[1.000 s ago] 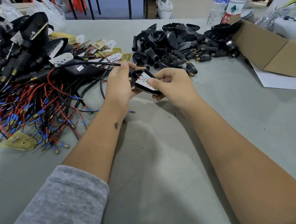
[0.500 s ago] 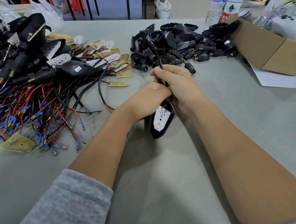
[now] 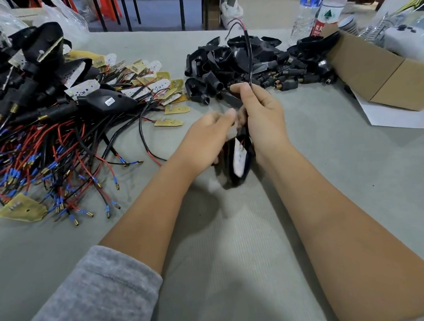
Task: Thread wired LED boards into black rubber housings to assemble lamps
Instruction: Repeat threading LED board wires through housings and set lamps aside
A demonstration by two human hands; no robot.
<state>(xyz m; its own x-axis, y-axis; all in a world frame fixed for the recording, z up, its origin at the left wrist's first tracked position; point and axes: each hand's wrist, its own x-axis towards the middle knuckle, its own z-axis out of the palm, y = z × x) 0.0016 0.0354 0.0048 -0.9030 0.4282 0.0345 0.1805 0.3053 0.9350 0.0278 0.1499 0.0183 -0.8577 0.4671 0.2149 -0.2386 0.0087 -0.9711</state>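
Head view: my right hand [image 3: 261, 112] pinches the thin black sheathed wire [image 3: 249, 56]; my left hand [image 3: 208, 135] cups the soft black rubber housing [image 3: 231, 169]. Its white LED board [image 3: 239, 156] seems light and fragile (hold edges, I judge).

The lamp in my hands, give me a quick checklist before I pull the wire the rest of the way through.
1. Wire out of the housing's neck: ok, it rises above the right hand with red and black ends free.
2. Grip on wire: ok, right fingers pinch it.
3. Housing held: cannot tell, the left hand is beside it but blurred.
4. LED board seated: not ok, it looks tilted in the opening.
5. Wire free of the pile of empty housings: ok, it stands above them.
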